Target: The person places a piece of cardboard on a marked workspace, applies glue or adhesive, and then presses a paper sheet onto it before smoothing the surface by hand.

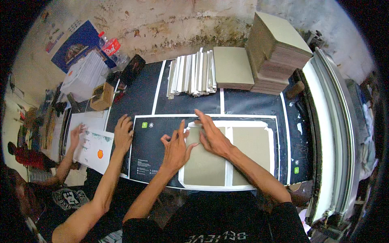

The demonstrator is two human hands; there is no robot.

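Two grey-green boards [250, 156] lie side by side in front of me. White strips border them and run between them, and the corners look wrapped. My left hand [175, 149] is at the left board's left edge, fingers spread, with the thumb reaching over the board. Above that board's upper part is my right hand [214, 137], its fingers stretched out towards the top edge and the thumb apart. Neither hand holds anything that I can see. Beneath the boards is a dark sheet [148, 148] with white border lines and small printed marks.
A co-worker's hands [123, 131] work at a white printed sheet [94, 150] on the left. Behind are a bundle of paper strips [192, 75], tall board stacks [279, 48], a paper stack [85, 75] and a bottle [108, 47]. A long rounded machine part [336, 133] borders the right.
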